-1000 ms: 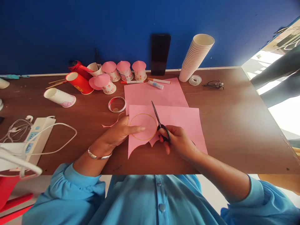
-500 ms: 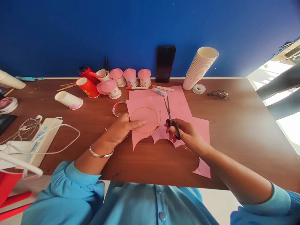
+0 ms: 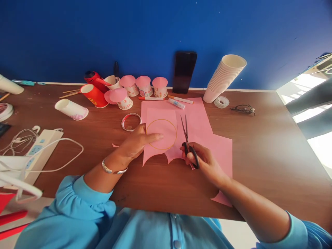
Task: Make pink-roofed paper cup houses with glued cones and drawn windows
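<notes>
My left hand (image 3: 137, 141) pinches the left edge of a pink paper piece (image 3: 162, 126), thumb on top. A yellowish circle outline is drawn on that piece, and its lower edge is cut in curves. My right hand (image 3: 201, 157) grips black-handled scissors (image 3: 186, 135), whose blades point up, slightly parted, just right of the piece. Beneath lies a larger pink sheet (image 3: 198, 119) with cut-out curves. A glue tube (image 3: 176, 103) and an orange-and-white marker (image 3: 183, 99) rest at its top.
Behind are paper cups with pink tops (image 3: 144, 85), a red cup (image 3: 93, 95), a phone (image 3: 184, 72) against the wall and a tall cup stack (image 3: 224, 77). A tape ring (image 3: 131, 121) is beyond my left hand. Left stands a power strip (image 3: 38, 152); eyeglasses (image 3: 243, 109) lie right.
My right hand and the scissors have drawn back a little toward me, away from the paper's right edge. My left hand still holds the piece. The camera view has shifted slightly.
</notes>
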